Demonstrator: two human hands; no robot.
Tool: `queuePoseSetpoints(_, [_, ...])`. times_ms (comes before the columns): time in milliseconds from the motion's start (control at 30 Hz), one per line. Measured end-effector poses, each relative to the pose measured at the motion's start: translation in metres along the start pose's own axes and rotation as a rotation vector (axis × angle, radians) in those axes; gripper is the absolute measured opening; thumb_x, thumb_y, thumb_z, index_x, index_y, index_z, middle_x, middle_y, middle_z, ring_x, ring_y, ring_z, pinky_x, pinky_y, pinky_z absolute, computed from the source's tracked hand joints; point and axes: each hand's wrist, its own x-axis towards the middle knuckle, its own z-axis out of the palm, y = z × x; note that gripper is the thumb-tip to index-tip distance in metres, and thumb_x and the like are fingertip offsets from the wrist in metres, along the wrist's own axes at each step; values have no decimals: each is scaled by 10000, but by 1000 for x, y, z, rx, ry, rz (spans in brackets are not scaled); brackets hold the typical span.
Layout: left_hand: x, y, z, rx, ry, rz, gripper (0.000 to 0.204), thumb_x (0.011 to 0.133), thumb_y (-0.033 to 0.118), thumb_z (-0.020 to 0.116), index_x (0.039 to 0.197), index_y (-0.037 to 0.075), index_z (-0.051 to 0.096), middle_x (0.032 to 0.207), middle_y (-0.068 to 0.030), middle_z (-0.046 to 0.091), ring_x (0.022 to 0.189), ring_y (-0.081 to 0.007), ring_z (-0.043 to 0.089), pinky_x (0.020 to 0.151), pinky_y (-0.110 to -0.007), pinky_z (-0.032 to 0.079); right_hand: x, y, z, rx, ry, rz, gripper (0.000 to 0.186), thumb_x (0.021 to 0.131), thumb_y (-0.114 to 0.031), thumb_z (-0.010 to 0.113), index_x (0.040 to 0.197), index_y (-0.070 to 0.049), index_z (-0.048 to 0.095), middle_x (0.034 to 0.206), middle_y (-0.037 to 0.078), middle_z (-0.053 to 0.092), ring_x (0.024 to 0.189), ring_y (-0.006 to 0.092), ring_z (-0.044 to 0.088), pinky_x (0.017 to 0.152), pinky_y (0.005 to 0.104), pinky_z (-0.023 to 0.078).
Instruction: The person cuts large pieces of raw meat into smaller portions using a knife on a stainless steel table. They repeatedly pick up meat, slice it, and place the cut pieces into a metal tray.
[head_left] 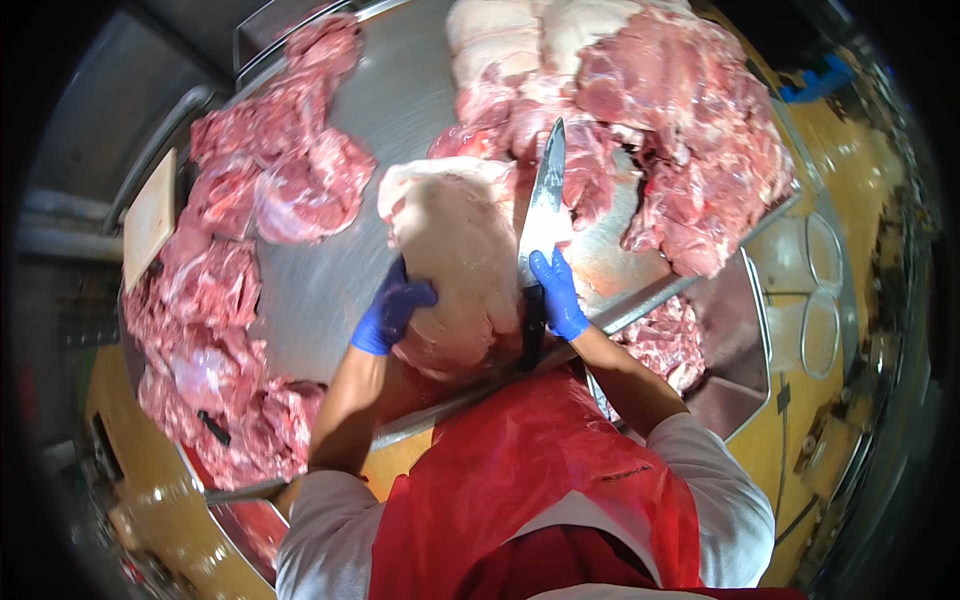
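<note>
A thick slab of raw meat (458, 250), its pale skin or fat side up, lies near the table's front edge before me. My left hand (393, 308), in a blue glove, grips its left edge with the thumb on top and the other fingers hidden underneath. On the slab's right side, my blue-gloved right hand (560, 295) is closed at the base of a knife (546, 190). The long blade points away from me, and its dark handle runs down along the slab's edge. The right fingertips are partly hidden.
Large meat pieces (680, 110) are heaped at the far right of the steel table (320, 290). More cuts (215, 300) line its left side, near a white board (150, 220). Right of me, a metal bin (735, 340) holds meat trimmings (665, 340).
</note>
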Motion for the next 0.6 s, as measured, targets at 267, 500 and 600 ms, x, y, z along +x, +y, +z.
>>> queuePoseSetpoints(267, [16, 99, 23, 1479, -489, 166, 641, 704, 234, 733, 1296, 73, 546, 1024, -230, 596, 945, -396, 606, 801, -450, 509, 14, 67, 83, 207, -242, 107, 383, 1019, -327, 559, 1276, -43, 531, 1108, 64, 627, 953, 154, 620, 822, 301, 524])
queuePoseSetpoints(500, [14, -86, 36, 1753, 80, 309, 528, 750, 105, 641, 1255, -17, 544, 795, -199, 664, 734, -384, 657, 650, -491, 525, 46, -4, -17, -74, 153, 0, 283, 1039, -283, 539, 1199, -50, 539, 946, 73, 608, 716, 166, 623, 551, 295, 544])
queuePoseSetpoints(600, [-29, -118, 53, 1680, 295, 370, 437, 782, 97, 618, 1212, 25, 582, 899, -211, 639, 811, -362, 648, 684, -480, 524, 26, -17, -45, -238, 92, 40, 233, 1040, -259, 537, 1159, -59, 544, 874, 42, 597, 644, 129, 604, 510, 299, 538])
